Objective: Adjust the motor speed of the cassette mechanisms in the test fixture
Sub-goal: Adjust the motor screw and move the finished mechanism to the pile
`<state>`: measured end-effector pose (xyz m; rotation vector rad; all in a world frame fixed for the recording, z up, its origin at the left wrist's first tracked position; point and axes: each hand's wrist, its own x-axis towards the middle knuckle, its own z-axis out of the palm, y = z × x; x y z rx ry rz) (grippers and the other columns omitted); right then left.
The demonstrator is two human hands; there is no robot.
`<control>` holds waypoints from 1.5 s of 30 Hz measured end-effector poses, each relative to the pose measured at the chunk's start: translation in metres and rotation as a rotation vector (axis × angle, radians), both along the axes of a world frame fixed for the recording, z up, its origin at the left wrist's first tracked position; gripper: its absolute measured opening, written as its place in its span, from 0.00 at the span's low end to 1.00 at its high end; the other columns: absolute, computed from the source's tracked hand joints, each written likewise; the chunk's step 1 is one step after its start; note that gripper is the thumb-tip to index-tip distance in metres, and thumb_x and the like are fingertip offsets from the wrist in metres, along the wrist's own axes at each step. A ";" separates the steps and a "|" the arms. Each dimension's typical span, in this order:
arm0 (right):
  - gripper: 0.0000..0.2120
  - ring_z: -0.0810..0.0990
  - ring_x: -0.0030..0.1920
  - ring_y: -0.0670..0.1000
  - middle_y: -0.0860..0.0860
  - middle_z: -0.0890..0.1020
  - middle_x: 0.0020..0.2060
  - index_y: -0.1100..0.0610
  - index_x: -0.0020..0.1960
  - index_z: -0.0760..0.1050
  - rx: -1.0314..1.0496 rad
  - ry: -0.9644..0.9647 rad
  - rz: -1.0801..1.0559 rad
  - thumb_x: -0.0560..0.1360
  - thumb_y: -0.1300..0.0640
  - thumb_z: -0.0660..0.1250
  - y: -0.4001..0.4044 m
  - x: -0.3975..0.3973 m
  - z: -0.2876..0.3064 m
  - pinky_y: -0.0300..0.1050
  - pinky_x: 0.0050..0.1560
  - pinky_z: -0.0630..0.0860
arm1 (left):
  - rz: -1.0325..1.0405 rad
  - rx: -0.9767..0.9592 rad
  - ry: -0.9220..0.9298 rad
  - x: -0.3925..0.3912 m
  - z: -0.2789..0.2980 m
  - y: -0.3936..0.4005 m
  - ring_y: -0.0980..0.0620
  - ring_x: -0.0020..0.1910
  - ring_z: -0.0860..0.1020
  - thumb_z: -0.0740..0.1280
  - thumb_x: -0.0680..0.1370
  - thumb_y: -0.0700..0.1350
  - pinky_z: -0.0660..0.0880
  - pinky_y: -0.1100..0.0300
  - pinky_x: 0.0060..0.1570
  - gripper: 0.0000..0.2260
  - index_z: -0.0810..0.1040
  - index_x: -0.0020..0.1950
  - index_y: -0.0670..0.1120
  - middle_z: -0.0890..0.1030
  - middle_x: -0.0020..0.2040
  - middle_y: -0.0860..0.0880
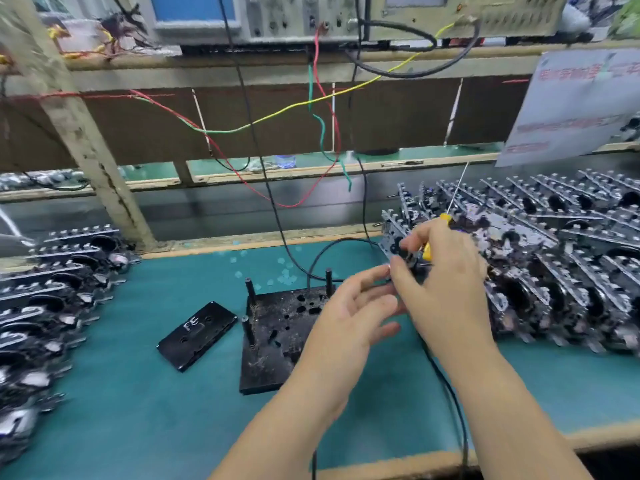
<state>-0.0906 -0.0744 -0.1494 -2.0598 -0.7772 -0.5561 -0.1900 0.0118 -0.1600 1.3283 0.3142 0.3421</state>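
While the right hand point(440, 271) grips mechanism point(398, 237) and screwdriver point(429, 249), left hand point(356, 303), fingers spread, should guide seating squarely on fixture point(277, 327) pins.

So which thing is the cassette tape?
Look at the teal bench mat. Left of the black metal test fixture with upright pins lies a flat black rectangular cassette tape. Unlike the spiky metal mechanisms heaped at either side, it is smooth, with white scribbles.

Light: even, bright, from overhead; shadows soft.
Glare: glints on metal parts, right and left.
Blur: smeared throughout, worst at left edge.
Distortion: wide-angle bowing at edges.
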 end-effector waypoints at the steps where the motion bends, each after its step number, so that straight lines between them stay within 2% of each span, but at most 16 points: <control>1: 0.10 0.75 0.47 0.53 0.45 0.78 0.42 0.53 0.46 0.72 0.010 0.053 0.117 0.73 0.64 0.70 0.010 -0.013 -0.002 0.55 0.53 0.69 | 0.043 -0.006 -0.014 -0.011 -0.001 0.007 0.49 0.58 0.83 0.64 0.81 0.36 0.80 0.52 0.59 0.12 0.78 0.63 0.47 0.85 0.57 0.47; 5: 0.13 0.76 0.44 0.44 0.42 0.79 0.41 0.47 0.47 0.70 -0.038 0.305 0.515 0.75 0.63 0.68 0.049 -0.058 -0.006 0.35 0.42 0.70 | 0.251 0.017 -0.025 -0.059 0.002 0.047 0.51 0.48 0.84 0.63 0.81 0.35 0.82 0.58 0.45 0.10 0.78 0.61 0.41 0.85 0.54 0.42; 9: 0.14 0.76 0.52 0.43 0.41 0.77 0.49 0.47 0.53 0.73 -0.152 0.265 0.837 0.74 0.64 0.68 0.082 -0.090 -0.002 0.31 0.49 0.70 | 0.361 0.160 -0.005 -0.107 0.010 0.080 0.53 0.44 0.83 0.67 0.80 0.38 0.80 0.60 0.41 0.07 0.78 0.57 0.45 0.85 0.49 0.45; 12: 0.14 0.78 0.54 0.41 0.41 0.78 0.50 0.47 0.56 0.75 -0.213 0.207 0.981 0.75 0.63 0.71 0.097 -0.105 0.001 0.29 0.52 0.69 | 0.516 0.631 0.103 -0.148 0.009 0.109 0.57 0.48 0.83 0.73 0.76 0.45 0.77 0.63 0.49 0.07 0.80 0.54 0.51 0.85 0.47 0.55; 15: 0.13 0.78 0.55 0.40 0.40 0.81 0.50 0.46 0.57 0.77 -0.241 0.210 1.018 0.77 0.61 0.71 0.102 -0.112 -0.001 0.27 0.53 0.68 | 0.843 1.169 0.369 -0.196 0.010 0.141 0.55 0.54 0.78 0.75 0.75 0.44 0.69 0.64 0.56 0.10 0.80 0.56 0.52 0.82 0.51 0.58; 17: 0.11 0.79 0.54 0.41 0.40 0.82 0.49 0.47 0.55 0.78 -0.238 0.240 1.012 0.77 0.62 0.70 0.105 -0.114 -0.003 0.28 0.52 0.68 | 0.973 1.303 0.462 -0.221 0.010 0.155 0.51 0.55 0.75 0.75 0.75 0.42 0.65 0.62 0.57 0.12 0.80 0.56 0.51 0.79 0.52 0.57; 20: 0.09 0.78 0.53 0.41 0.40 0.82 0.48 0.47 0.54 0.78 -0.278 0.248 0.955 0.78 0.59 0.68 0.111 -0.118 -0.005 0.33 0.52 0.71 | 1.012 1.339 0.512 -0.241 0.007 0.162 0.48 0.58 0.73 0.72 0.74 0.52 0.67 0.54 0.60 0.13 0.79 0.57 0.51 0.77 0.53 0.56; 22: 0.08 0.78 0.53 0.41 0.40 0.82 0.48 0.45 0.53 0.77 -0.298 0.256 0.918 0.79 0.58 0.67 0.114 -0.121 -0.006 0.38 0.53 0.72 | 0.985 1.339 0.583 -0.249 0.001 0.162 0.43 0.63 0.74 0.65 0.71 0.61 0.68 0.42 0.65 0.22 0.79 0.59 0.51 0.79 0.59 0.51; 24: 0.07 0.78 0.52 0.42 0.40 0.82 0.47 0.45 0.53 0.77 -0.309 0.258 0.900 0.79 0.57 0.67 0.116 -0.123 -0.006 0.39 0.53 0.73 | 1.022 1.263 0.676 -0.259 -0.004 0.164 0.40 0.70 0.69 0.64 0.66 0.69 0.64 0.37 0.70 0.31 0.77 0.62 0.52 0.74 0.68 0.48; 29: 0.07 0.79 0.51 0.42 0.41 0.82 0.46 0.45 0.51 0.77 -0.303 0.287 0.879 0.79 0.57 0.67 0.122 -0.131 -0.007 0.42 0.52 0.74 | 1.029 0.962 0.724 -0.272 -0.033 0.177 0.45 0.80 0.52 0.76 0.58 0.69 0.52 0.43 0.78 0.49 0.68 0.75 0.52 0.52 0.81 0.48; 32: 0.07 0.79 0.51 0.42 0.40 0.82 0.46 0.45 0.52 0.77 -0.314 0.287 0.899 0.79 0.57 0.66 0.125 -0.139 -0.009 0.41 0.53 0.74 | 1.119 0.947 0.635 -0.273 -0.053 0.191 0.49 0.81 0.49 0.80 0.62 0.62 0.51 0.50 0.77 0.46 0.65 0.76 0.53 0.46 0.82 0.50; 34: 0.07 0.79 0.51 0.41 0.40 0.81 0.46 0.44 0.51 0.77 -0.327 0.293 0.912 0.79 0.57 0.66 0.124 -0.142 -0.010 0.40 0.53 0.73 | 1.165 0.873 0.572 -0.278 -0.064 0.202 0.50 0.80 0.53 0.82 0.63 0.60 0.55 0.52 0.76 0.48 0.64 0.77 0.53 0.50 0.81 0.51; 37: 0.07 0.78 0.52 0.41 0.39 0.81 0.46 0.44 0.51 0.77 -0.336 0.292 0.916 0.79 0.57 0.66 0.122 -0.144 -0.011 0.37 0.53 0.72 | 1.229 0.738 0.403 -0.287 -0.074 0.208 0.50 0.75 0.65 0.81 0.58 0.66 0.62 0.53 0.72 0.50 0.63 0.76 0.59 0.63 0.76 0.51; 41: 0.06 0.78 0.52 0.41 0.40 0.81 0.45 0.45 0.51 0.77 -0.309 0.293 0.928 0.79 0.56 0.66 0.123 -0.148 -0.011 0.36 0.52 0.72 | 1.433 0.937 0.179 -0.285 -0.080 0.183 0.49 0.76 0.64 0.77 0.62 0.64 0.66 0.47 0.73 0.42 0.62 0.73 0.67 0.62 0.77 0.44; 44: 0.01 0.78 0.52 0.42 0.40 0.82 0.45 0.45 0.49 0.77 -0.200 0.338 0.953 0.79 0.50 0.68 0.123 -0.152 -0.009 0.33 0.51 0.71 | 1.302 1.170 0.003 -0.263 -0.070 0.154 0.42 0.78 0.61 0.78 0.64 0.60 0.68 0.43 0.71 0.42 0.63 0.74 0.62 0.57 0.78 0.38; 45: 0.05 0.79 0.52 0.43 0.40 0.82 0.46 0.45 0.49 0.76 -0.170 0.383 0.972 0.77 0.46 0.69 0.122 -0.153 -0.008 0.34 0.52 0.71 | 1.220 1.242 -0.064 -0.252 -0.063 0.144 0.41 0.78 0.59 0.79 0.64 0.58 0.68 0.40 0.70 0.42 0.65 0.74 0.57 0.56 0.79 0.37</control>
